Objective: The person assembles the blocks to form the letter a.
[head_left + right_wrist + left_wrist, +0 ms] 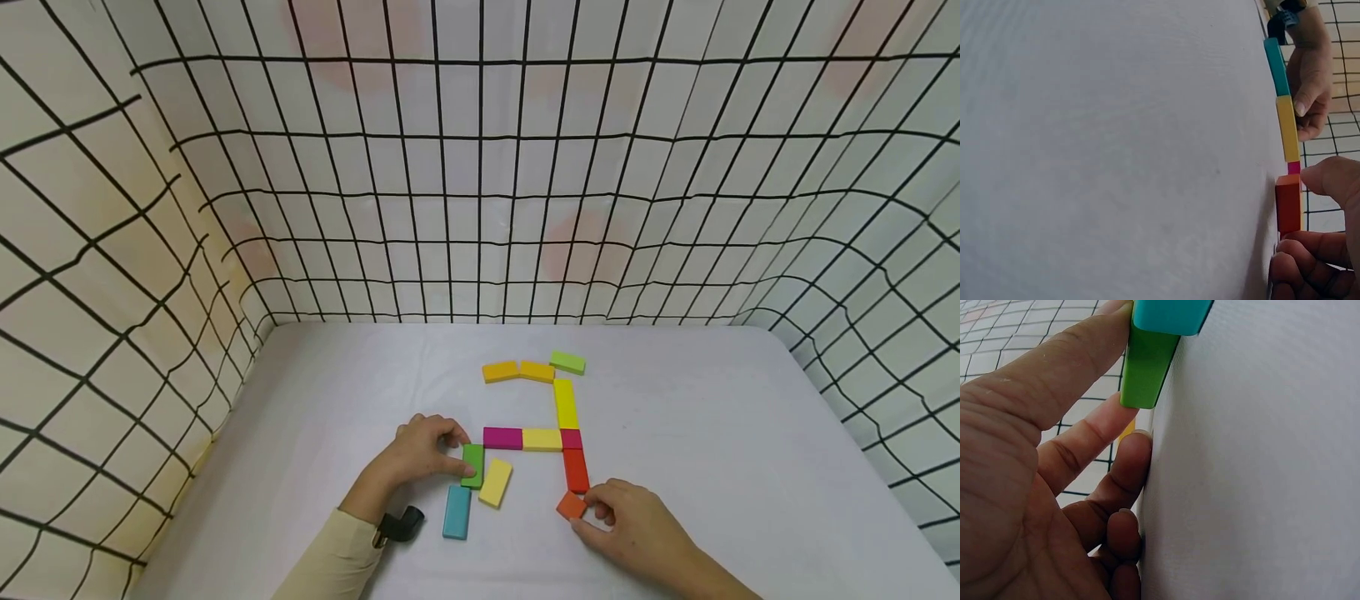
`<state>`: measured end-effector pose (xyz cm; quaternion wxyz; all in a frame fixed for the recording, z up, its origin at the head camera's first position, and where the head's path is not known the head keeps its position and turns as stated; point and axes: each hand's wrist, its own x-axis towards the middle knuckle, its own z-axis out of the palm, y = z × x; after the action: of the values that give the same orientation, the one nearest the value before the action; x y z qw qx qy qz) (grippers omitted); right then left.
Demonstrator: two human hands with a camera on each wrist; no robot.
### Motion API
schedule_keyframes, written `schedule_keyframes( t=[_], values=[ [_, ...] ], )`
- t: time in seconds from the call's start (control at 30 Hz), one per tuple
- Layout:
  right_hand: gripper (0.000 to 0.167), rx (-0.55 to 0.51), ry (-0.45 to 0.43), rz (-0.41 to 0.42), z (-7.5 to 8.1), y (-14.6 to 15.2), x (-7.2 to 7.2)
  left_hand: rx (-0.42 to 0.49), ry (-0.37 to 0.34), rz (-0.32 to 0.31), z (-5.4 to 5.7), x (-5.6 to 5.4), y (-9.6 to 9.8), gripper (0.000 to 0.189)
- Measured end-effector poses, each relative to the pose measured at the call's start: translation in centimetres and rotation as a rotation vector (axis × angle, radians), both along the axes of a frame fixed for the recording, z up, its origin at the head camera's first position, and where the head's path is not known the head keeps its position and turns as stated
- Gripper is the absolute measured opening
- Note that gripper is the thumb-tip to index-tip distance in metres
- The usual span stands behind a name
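Note:
My left hand (pixel 422 452) pinches a green block (pixel 472 457) between thumb and fingers, just left of a magenta block (pixel 502 438). In the left wrist view the thumb lies along one side of that green block (pixel 1146 372). At the lower right, my right hand (pixel 637 523) has thumb and fingertips on either side of an orange-red block (pixel 571 506), which sits turned at an angle below a red block (pixel 576 471). A teal block (pixel 457 512) and a pale yellow block (pixel 496 483) lie loose near the left hand.
A cream block (pixel 542 440) and a small crimson block (pixel 572 439) continue the row from the magenta one. Above stand a yellow block (pixel 566 404), two amber blocks (pixel 501 372) and a lime block (pixel 567 362). Black netting (pixel 480 167) surrounds the white table (pixel 712 417).

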<state>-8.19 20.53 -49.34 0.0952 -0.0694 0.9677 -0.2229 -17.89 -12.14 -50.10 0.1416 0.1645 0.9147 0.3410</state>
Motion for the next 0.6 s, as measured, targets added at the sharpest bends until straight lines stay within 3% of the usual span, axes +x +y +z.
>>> schedule_keyframes(
  t=[0.17,0.33,0.47,0.6],
  values=[
    [0.025,-0.050,0.100,0.004,0.3,0.8,-0.6,-0.001,-0.011,-0.001,0.2,0.1,0.0,0.032],
    [0.016,-0.154,0.163,-0.037,0.8,1.9,-3.0,0.010,-0.020,-0.004,0.2,0.1,0.0,0.032],
    [0.017,-0.250,0.132,-0.016,0.5,3.0,-6.0,0.014,-0.012,-0.004,0.3,0.1,0.0,0.032],
    [0.039,-0.262,0.045,0.046,-0.3,3.9,-8.6,0.018,-0.016,-0.005,0.3,0.2,0.0,0.032]
  ],
)
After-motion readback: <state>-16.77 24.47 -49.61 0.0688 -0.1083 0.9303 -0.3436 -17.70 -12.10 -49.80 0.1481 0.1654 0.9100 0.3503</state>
